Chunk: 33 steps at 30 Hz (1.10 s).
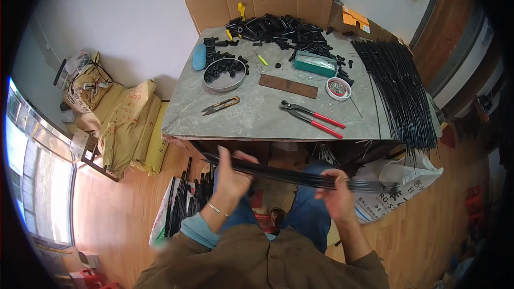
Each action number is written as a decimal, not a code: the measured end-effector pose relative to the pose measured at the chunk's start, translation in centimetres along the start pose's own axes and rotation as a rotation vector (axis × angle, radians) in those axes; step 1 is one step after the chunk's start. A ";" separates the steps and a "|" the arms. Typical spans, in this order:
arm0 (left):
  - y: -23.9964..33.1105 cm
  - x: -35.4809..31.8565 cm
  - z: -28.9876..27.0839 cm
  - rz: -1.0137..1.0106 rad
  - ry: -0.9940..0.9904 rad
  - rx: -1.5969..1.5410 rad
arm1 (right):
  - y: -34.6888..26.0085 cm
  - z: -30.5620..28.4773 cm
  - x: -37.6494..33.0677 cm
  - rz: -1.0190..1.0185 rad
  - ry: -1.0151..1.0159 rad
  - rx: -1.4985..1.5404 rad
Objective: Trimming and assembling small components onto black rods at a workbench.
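Note:
A long bundle of thin black rods [284, 174] lies across my lap, just in front of the table's near edge, its right part smeared by motion. Around its left part is my left hand [234, 175], thumb raised and fingers reaching over the rods. Farther right, my right hand [337, 195] grips the same bundle between thumb and fingers. The rods spread a little at their right end, over a white printed sack [399, 195]. Below my left forearm, a bag of similar black lengths [201, 192] stands on the floor.
The grey table [246, 120] carries red-handled pincers [313, 119], thread snips [220, 106], a bowl of black parts [227, 83], a rusty bar [288, 85], a green box [316, 64], a small white tub [338, 89], heaped black fittings [284, 32] and thin black rods [399, 91]. Sacks [128, 123] sit left.

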<state>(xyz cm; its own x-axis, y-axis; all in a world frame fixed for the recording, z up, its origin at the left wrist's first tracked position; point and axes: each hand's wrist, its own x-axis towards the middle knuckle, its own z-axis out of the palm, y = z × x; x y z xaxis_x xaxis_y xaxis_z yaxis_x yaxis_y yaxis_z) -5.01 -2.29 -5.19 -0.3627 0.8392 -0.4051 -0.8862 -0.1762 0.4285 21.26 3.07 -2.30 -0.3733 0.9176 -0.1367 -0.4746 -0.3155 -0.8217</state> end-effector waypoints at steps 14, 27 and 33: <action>-4.1 -5.4 8.6 0.626 -0.631 1.110 | 9.4 2.1 3.9 -0.379 -0.160 -1.288; -0.1 -2.4 5.1 0.600 -0.584 1.142 | 5.0 5.6 4.4 -0.048 -0.290 -0.477; -1.8 -1.7 4.4 0.337 -0.357 1.001 | 4.5 5.9 4.2 -0.052 -0.261 -0.445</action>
<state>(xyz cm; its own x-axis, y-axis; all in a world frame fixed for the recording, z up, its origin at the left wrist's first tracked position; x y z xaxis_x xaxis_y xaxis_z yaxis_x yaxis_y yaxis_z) -1.51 -1.13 -1.68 -0.2947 0.9547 0.0407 -0.0678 -0.0633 0.9957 12.83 4.05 -3.27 -0.5717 0.8204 0.0060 -0.1334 -0.0857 -0.9873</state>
